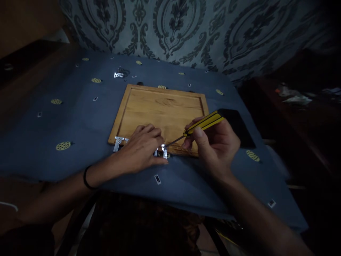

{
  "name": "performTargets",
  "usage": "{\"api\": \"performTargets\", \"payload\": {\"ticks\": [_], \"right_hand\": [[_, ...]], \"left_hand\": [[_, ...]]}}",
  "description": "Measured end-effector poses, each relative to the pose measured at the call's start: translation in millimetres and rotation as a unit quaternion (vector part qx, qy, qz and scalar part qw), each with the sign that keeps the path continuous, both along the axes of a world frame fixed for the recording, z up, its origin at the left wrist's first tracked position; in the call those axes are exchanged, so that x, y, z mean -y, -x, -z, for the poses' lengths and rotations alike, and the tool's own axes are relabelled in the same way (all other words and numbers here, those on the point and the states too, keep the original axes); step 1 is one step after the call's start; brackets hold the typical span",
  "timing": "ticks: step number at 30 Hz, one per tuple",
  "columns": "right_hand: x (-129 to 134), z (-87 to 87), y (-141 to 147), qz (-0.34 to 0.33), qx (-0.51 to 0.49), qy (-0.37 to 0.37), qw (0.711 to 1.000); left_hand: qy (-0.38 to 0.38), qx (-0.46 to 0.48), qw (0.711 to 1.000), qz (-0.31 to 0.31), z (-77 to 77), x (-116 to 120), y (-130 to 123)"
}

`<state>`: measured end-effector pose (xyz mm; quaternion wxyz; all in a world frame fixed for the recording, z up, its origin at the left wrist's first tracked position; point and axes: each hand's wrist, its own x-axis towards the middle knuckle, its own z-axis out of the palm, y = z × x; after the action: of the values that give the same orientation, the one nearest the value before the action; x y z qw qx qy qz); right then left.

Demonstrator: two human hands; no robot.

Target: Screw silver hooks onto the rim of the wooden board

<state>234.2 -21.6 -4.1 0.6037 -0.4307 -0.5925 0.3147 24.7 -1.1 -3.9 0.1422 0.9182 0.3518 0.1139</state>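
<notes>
A wooden panel (157, 110) with a raised frame lies flat before me, its near edge towards my body. My left hand (142, 147) rests over that edge with bent fingers, its thumb below a shiny metal hinge (164, 152) that it holds against the wood. Between the fingers and thumb of my right hand (220, 147) is a screwdriver (205, 123) with a yellow and black handle. Its shaft slants down left, and the tip meets the hinge or comes very close. Another metal hinge (118, 143) sits at the panel's near left corner. My left hand partly covers the metal parts.
A blue tablecloth (77, 124) with yellow pineapple prints covers the table. Small metal pieces (121, 74) lie behind the panel to the left. Right of the panel is a dark flat object (238, 128). A patterned wall covering (176, 28) rises behind the table.
</notes>
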Motion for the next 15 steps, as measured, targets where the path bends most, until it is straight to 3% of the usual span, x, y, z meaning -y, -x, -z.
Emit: {"api": "performTargets", "payload": {"ticks": [15], "right_hand": [[-2.5,-1.1,1.1,-0.017,0.001,-0.013,1.0]], "left_hand": [[0.001,-0.015,1.0,-0.005,-1.4,-0.2,-1.3]]}}
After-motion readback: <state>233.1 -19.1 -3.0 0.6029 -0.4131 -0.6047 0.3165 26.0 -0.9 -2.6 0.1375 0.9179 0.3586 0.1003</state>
